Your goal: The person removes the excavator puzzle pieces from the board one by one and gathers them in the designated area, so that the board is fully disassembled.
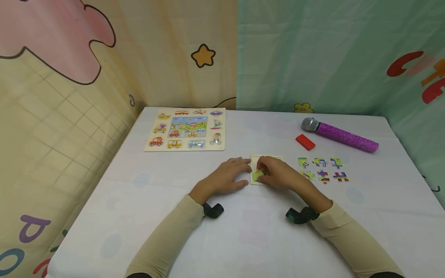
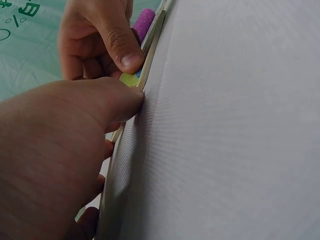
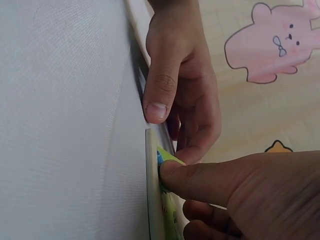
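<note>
A small pale puzzle board (image 1: 253, 159) lies flat on the white table between both hands. At its near left corner sits a green puzzle piece (image 1: 256, 176) with a bit of blue, partly hidden by my right hand (image 1: 279, 173). That hand's thumb and curled fingers pinch the piece against the board; the thumb (image 3: 175, 172) shows on it in the right wrist view. My left hand (image 1: 227, 175) rests with spread, relaxed fingers at the board's left edge, fingertips touching it. Several loose puzzle pieces (image 1: 323, 174) lie in two rows to the right.
A larger wooden picture board (image 1: 222, 131) with vehicles lies at the back left of the table (image 1: 139, 216). At the back right are a red block (image 1: 305, 142) and a purple glittery microphone (image 1: 347, 137). Printed curtains (image 1: 306, 58) stand behind the table.
</note>
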Available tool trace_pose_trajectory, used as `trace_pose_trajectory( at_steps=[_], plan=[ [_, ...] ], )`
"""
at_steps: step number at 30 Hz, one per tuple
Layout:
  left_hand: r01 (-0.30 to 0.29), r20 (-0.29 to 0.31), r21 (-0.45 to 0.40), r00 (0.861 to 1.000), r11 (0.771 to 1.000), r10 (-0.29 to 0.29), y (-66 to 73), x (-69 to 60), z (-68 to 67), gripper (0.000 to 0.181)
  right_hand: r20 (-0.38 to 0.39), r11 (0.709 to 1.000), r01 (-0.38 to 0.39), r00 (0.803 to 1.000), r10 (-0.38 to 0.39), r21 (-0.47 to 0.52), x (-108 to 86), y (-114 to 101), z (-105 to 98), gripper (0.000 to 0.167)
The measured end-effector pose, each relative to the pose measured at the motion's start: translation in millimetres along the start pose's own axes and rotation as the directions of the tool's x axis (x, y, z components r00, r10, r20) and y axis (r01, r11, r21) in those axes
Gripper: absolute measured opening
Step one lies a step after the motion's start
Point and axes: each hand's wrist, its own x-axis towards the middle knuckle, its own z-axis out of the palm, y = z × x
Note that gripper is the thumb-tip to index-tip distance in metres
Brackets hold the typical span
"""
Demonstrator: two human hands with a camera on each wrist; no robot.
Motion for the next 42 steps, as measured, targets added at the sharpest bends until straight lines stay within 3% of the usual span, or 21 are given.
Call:
trace_pose_trajectory(
  at_steps=[11,16,19,24,29,35,42],
  plan=[
    [0.005,0.004,0.006,1.000,1.000,-0.005,-1.0,0.0,1.3,0.037,0.023,0.995,0.014,1.000,-0.017,0.103,-0.9,8.0,-4.5,0.018],
    [-0.002,0.009,0.003,1.000,1.000,0.002,-1.1,0.8,1.8,0.037,-0.009,0.983,0.015,1.000,-0.014,0.182,-3.5,15.2,-12.6,0.012],
    [-0.004,0.015,0.010,1.000,1.000,0.003,-0.5,1.5,2.2,0.038,-0.046,0.973,-0.020,0.998,0.031,0.228,-8.4,20.2,-23.7,0.008],
    [0.009,0.023,0.030,1.000,0.999,-0.010,1.4,1.0,0.6,0.038,-0.115,0.960,-0.071,0.988,0.105,0.270,-29.6,33.9,-47.7,0.009],
    [0.017,0.024,0.037,1.000,0.999,-0.018,2.0,-0.5,-1.4,0.038,-0.154,0.936,-0.113,0.973,0.172,0.332,-72.1,55.7,-63.0,0.017],
    [0.021,0.016,0.038,1.000,0.999,-0.022,1.3,-2.2,-2.7,0.039,-0.161,0.960,-0.102,0.976,0.148,0.261,-111.7,78.4,-58.6,0.012],
    [0.008,0.019,0.019,1.000,1.000,-0.008,2.1,-1.5,-1.1,0.040,-0.144,0.987,-0.108,0.982,0.125,0.123,-123.7,87.4,-43.8,0.007]
  ],
)
